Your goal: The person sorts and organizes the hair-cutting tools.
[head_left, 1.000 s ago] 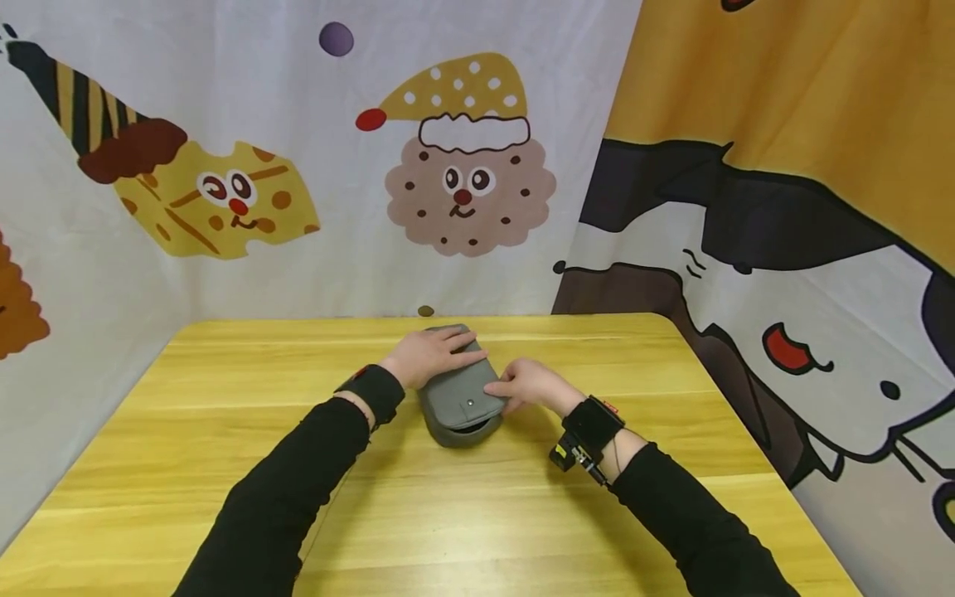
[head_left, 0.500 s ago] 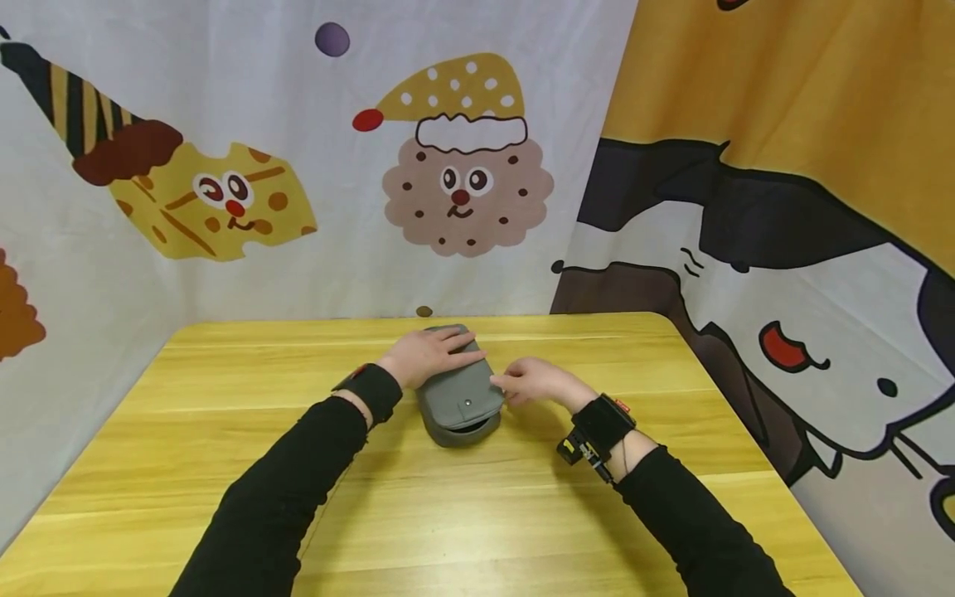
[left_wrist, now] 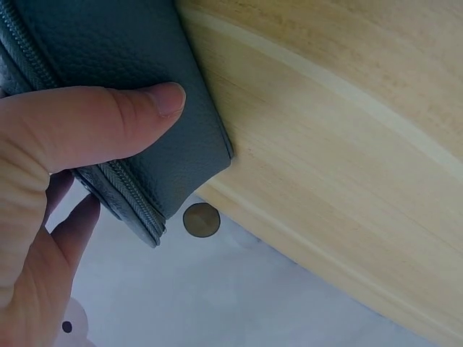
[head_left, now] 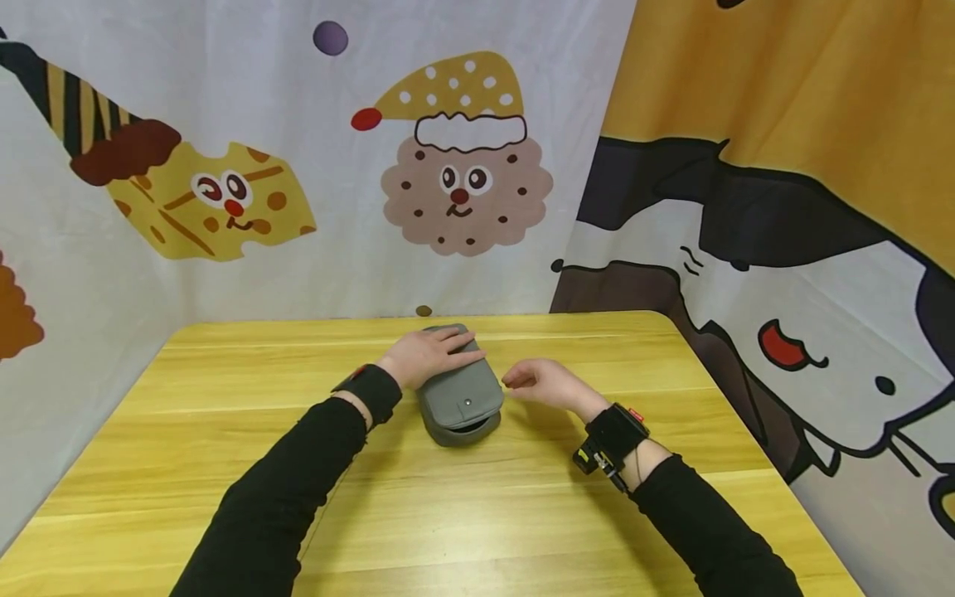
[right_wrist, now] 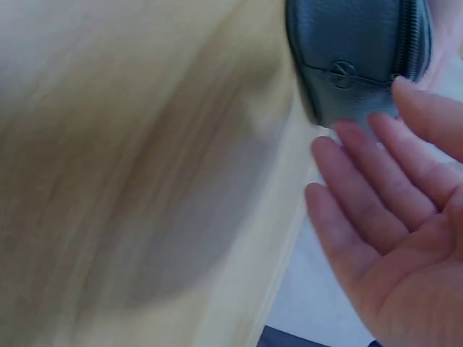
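Observation:
A grey zip pouch (head_left: 466,394) with a grained, leather-like surface lies on the table, its lid parted from the base at the near end. My left hand (head_left: 425,358) grips its far left part, fingers across the lid. In the left wrist view, the left thumb (left_wrist: 119,123) presses the pouch's side wall below the zip (left_wrist: 123,184). To the right of the pouch is my right hand (head_left: 548,385), fingers loosely bent with nothing held between them. The right wrist view has its thumb tip close by the zip's lower end; whether they touch, I cannot tell.
The pouch sits on a yellow wood-grain table (head_left: 448,514), toward its far edge. Behind hangs a white curtain (head_left: 261,290) with cartoon prints. Another printed curtain (head_left: 746,207) hangs along the right side.
My right hand was at the pouch's right edge with fingertips together; it has moved right, away from the edge, and its fingers have loosened. The left hand and pouch stay nearly still.

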`<move>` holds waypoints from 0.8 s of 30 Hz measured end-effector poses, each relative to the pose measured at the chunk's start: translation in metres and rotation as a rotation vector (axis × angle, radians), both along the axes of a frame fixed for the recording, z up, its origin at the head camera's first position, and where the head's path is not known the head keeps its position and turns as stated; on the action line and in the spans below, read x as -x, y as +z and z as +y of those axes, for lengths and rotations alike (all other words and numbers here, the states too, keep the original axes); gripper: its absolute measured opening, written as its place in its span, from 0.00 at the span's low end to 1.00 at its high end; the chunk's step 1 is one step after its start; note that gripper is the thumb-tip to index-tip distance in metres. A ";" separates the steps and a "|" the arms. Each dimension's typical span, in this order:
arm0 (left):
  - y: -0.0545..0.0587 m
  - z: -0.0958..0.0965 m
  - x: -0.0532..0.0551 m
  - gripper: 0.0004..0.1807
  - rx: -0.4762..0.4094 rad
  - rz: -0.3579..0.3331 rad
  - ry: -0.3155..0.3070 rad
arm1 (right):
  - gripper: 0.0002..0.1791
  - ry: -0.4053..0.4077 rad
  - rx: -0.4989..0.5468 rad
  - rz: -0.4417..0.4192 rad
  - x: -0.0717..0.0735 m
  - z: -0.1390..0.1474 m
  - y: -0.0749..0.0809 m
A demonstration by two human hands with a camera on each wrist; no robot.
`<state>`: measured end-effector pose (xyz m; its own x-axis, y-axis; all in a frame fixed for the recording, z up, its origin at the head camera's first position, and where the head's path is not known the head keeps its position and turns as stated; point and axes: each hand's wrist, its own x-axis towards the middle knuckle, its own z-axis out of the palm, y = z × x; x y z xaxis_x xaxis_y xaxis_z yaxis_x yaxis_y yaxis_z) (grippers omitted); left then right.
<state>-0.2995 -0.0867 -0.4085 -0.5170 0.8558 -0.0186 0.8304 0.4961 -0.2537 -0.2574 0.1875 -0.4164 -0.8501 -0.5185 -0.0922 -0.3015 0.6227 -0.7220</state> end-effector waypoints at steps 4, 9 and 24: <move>0.000 0.000 0.000 0.50 0.006 0.002 0.004 | 0.13 0.012 0.050 0.001 0.001 0.001 -0.004; 0.000 0.000 -0.001 0.49 0.005 0.018 0.000 | 0.11 0.035 0.125 0.006 0.002 0.001 -0.011; -0.001 0.001 0.001 0.50 0.015 0.040 -0.005 | 0.05 0.000 0.109 0.030 0.006 -0.006 -0.029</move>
